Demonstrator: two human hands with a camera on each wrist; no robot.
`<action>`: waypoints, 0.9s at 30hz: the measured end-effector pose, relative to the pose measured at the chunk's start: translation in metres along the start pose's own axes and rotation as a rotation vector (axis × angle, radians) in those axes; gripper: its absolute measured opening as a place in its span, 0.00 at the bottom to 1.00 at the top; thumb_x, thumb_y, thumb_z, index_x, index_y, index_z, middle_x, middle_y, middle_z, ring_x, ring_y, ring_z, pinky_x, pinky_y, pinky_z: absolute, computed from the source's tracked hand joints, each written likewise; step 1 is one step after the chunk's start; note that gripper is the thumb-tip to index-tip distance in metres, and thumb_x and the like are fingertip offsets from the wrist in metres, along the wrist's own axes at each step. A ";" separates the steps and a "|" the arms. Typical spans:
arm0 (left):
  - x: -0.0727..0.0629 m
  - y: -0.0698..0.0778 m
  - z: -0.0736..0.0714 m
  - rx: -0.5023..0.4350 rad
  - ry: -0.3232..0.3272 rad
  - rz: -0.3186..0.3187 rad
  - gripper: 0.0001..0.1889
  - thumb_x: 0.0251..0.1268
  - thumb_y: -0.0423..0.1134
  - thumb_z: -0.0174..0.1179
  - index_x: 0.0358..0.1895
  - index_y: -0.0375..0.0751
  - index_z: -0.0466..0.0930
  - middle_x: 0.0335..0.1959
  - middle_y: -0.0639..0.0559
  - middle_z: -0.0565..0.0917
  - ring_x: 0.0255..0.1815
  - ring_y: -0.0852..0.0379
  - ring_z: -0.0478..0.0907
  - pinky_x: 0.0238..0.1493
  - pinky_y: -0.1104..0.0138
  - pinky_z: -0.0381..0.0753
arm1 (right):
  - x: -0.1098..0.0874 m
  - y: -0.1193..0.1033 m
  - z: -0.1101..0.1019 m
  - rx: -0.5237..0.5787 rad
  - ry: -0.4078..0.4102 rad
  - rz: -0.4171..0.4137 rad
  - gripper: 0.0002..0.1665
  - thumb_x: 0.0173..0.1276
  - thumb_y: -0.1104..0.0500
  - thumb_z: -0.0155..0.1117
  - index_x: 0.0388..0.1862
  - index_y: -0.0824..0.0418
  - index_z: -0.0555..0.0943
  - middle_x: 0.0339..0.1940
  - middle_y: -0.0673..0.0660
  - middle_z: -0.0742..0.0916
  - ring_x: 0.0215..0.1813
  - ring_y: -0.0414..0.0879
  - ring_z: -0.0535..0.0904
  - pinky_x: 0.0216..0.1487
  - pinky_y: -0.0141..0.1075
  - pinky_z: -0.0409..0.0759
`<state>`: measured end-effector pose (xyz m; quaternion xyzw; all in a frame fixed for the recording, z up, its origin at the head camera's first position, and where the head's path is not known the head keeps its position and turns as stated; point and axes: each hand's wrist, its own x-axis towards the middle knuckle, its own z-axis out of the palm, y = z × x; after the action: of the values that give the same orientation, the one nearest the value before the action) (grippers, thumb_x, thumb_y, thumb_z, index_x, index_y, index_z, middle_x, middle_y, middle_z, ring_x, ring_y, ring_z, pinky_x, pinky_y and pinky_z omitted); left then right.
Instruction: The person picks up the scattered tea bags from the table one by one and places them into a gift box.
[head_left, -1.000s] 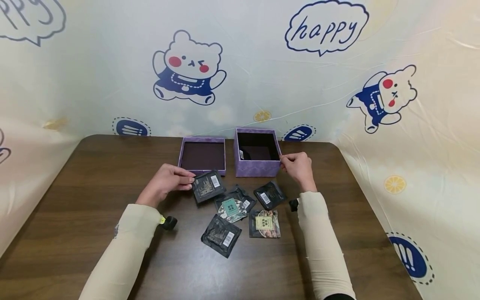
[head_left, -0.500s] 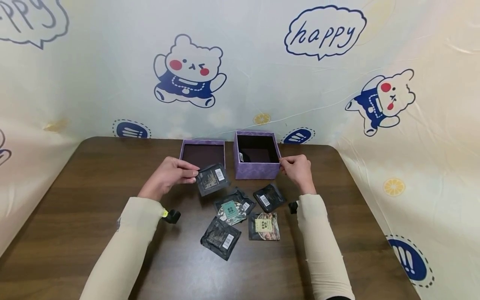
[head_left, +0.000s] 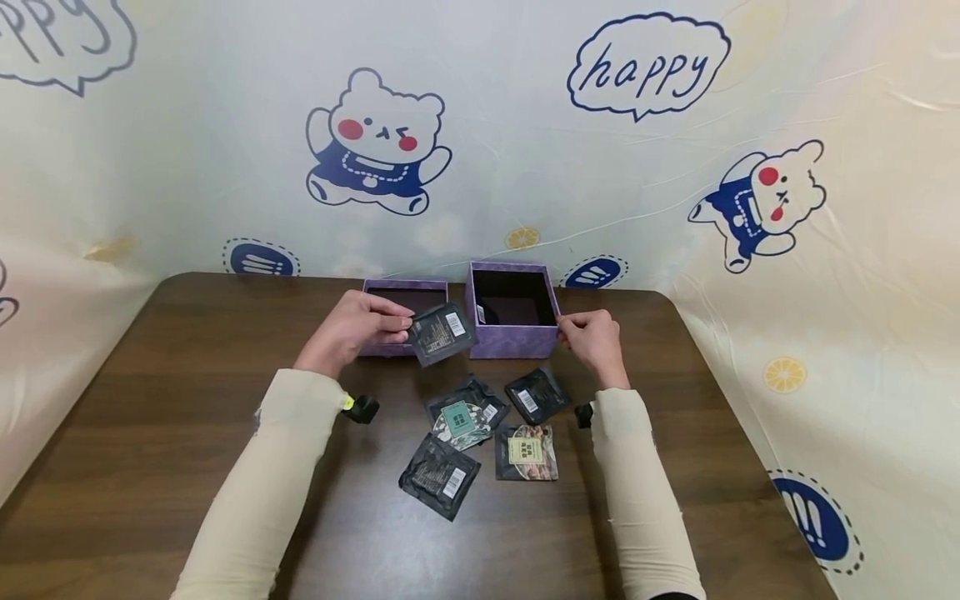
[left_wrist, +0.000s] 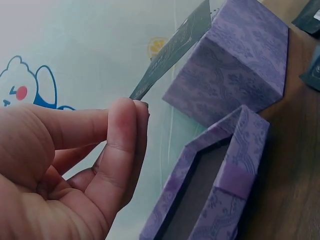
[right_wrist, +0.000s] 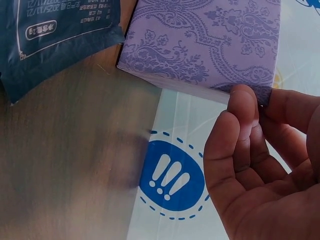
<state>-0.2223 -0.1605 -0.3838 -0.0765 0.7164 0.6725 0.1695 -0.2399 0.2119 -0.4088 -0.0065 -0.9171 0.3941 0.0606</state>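
My left hand (head_left: 352, 331) pinches a flat black sachet (head_left: 442, 335) by its left edge between thumb and fingers. It hangs over the lid's right end, just left of the open purple box (head_left: 513, 342). The left wrist view shows the sachet (left_wrist: 172, 52) tilted, its far end overlapping the box (left_wrist: 225, 65). With thumb and fingertips, my right hand (head_left: 596, 340) grips the right side of the box at its near corner. Up close in the right wrist view, those fingertips (right_wrist: 242, 102) hold the patterned wall (right_wrist: 200, 45). Part of the shallow purple lid (head_left: 386, 351) is hidden behind the left hand and sachet.
Several sachets lie on the brown table (head_left: 187, 400) in front of the box: one teal-labelled (head_left: 459, 419), one yellow-labelled (head_left: 527, 452), and two dark-side-up, a nearer one (head_left: 440, 477) and one below the box (head_left: 537, 396). A printed cloth backdrop (head_left: 495, 167) stands behind.
My left hand has lifted the sachet from beside the others and carried it right and away from me, towards the box. My right hand keeps its grip on the box.
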 end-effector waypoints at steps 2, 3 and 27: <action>0.002 0.003 0.002 0.003 0.000 0.002 0.16 0.68 0.28 0.65 0.57 0.31 0.83 0.56 0.34 0.78 0.37 0.53 0.86 0.50 0.63 0.85 | 0.000 0.000 0.000 0.006 0.002 0.001 0.14 0.72 0.55 0.64 0.35 0.61 0.91 0.28 0.63 0.89 0.29 0.50 0.85 0.25 0.33 0.74; 0.002 0.004 0.003 0.004 0.005 0.003 0.15 0.68 0.28 0.65 0.57 0.32 0.84 0.56 0.34 0.79 0.37 0.52 0.86 0.49 0.63 0.85 | -0.001 -0.001 0.000 0.005 0.003 -0.001 0.14 0.72 0.55 0.64 0.35 0.61 0.91 0.28 0.63 0.89 0.29 0.51 0.85 0.25 0.33 0.74; 0.024 0.020 0.033 -0.040 0.038 0.029 0.15 0.67 0.29 0.66 0.55 0.30 0.84 0.54 0.36 0.78 0.35 0.55 0.86 0.49 0.63 0.85 | 0.001 0.002 0.002 -0.017 0.028 -0.019 0.15 0.73 0.53 0.65 0.32 0.60 0.91 0.23 0.57 0.88 0.26 0.47 0.84 0.26 0.36 0.74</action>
<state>-0.2467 -0.1231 -0.3742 -0.0822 0.7070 0.6874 0.1445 -0.2408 0.2118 -0.4120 -0.0038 -0.9194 0.3857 0.0771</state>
